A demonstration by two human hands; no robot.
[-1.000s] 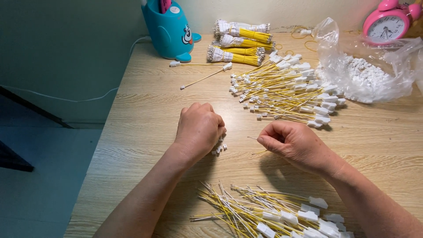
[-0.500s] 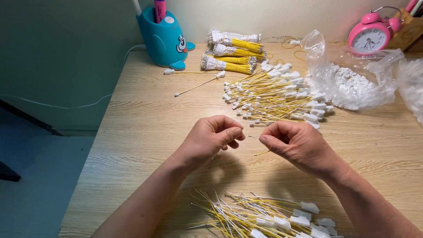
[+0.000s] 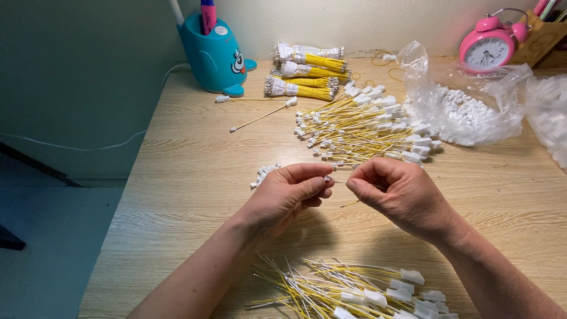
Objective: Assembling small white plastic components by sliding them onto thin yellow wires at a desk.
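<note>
Head camera looks down on a pale wooden counter (image 3: 195,177) where a person's two bare hands meet at the centre of the frame. Left hand (image 3: 289,195) pinches a tiny part between thumb and forefinger; right hand (image 3: 398,195) is closed on a thin yellow wire (image 3: 349,204), whose end pokes out below the fingers. Both hands are nearly touching at the fingertips. Just left of the left hand lies a small cluster of white connectors (image 3: 266,173). Along the bottom edge spreads a loose pile of yellow and white wires (image 3: 342,289) with white plugs. Above the hands sits a larger heap of yellow wires (image 3: 366,127), and beyond it three tied bundles (image 3: 304,74). Upper left stands a blue pen holder (image 3: 212,59); upper right, a clear plastic bag (image 3: 466,106) of white parts and a pink alarm clock (image 3: 487,47)
</note>
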